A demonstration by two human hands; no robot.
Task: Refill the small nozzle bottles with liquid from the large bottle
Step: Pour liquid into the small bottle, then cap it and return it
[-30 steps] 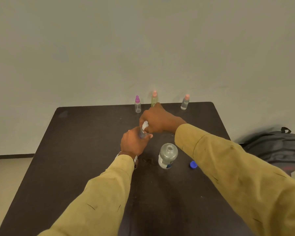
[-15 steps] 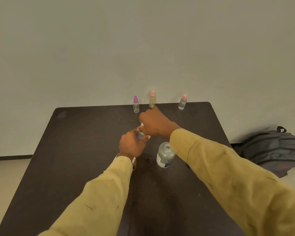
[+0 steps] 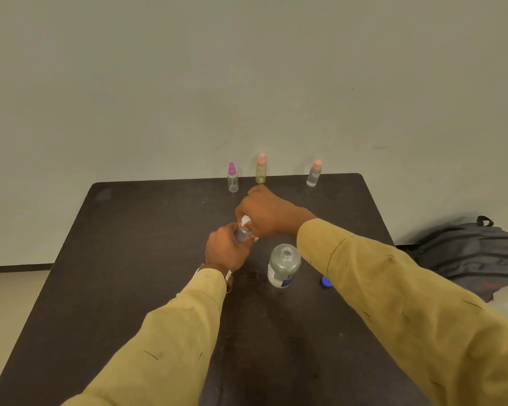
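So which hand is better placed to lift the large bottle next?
Probably the right hand. The left hand grips the small bottle and should hold it steady. The right hand only pinches its white top, and the large bottle stands open just beside the right forearm.

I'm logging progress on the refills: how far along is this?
Done: the large bottle stands uncapped, blue cap beside it. In hand: the left hand holds a small bottle, the right hand grips its white top. Left: three capped bottles at the far edge of the table, fill unclear.
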